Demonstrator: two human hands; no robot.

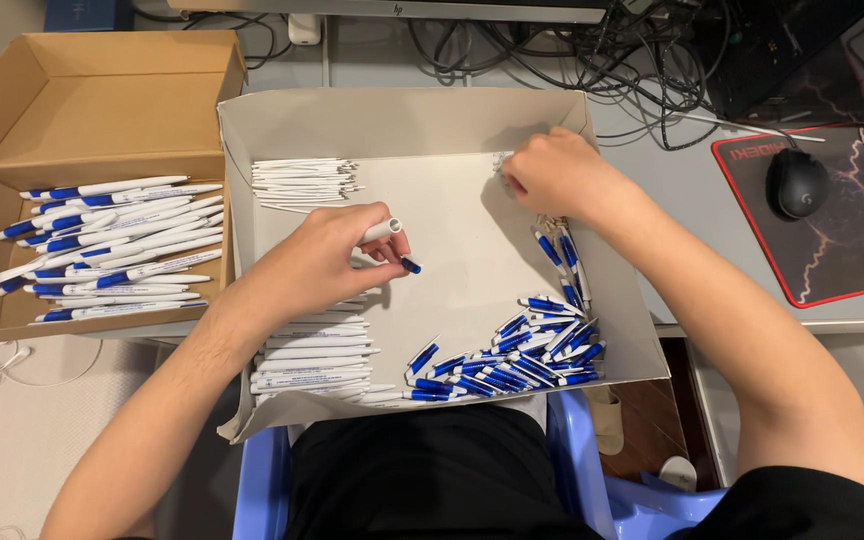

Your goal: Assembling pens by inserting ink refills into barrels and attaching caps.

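Blue chair (264, 490) edge sits closest, under the white tray (432, 125). Left hand (327, 262) pinches a white pen barrel (382, 231) over the tray's bare middle. Right hand (552, 172), fingers curled, reaches the far corner; blue clips (512, 358) crowd beneath its forearm. Finished pens (112, 245) fill the cardboard box (82, 100) alongside.

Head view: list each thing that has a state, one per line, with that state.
Left hand: closed on a white pen barrel, blue piece at its fingertips.
Right hand: fingers curled down at the tray's far side; what it grips is hidden.
White tray: open, holding sorted parts.
Blue clips: loose heap.
Cardboard box: open, holding assembled pens.
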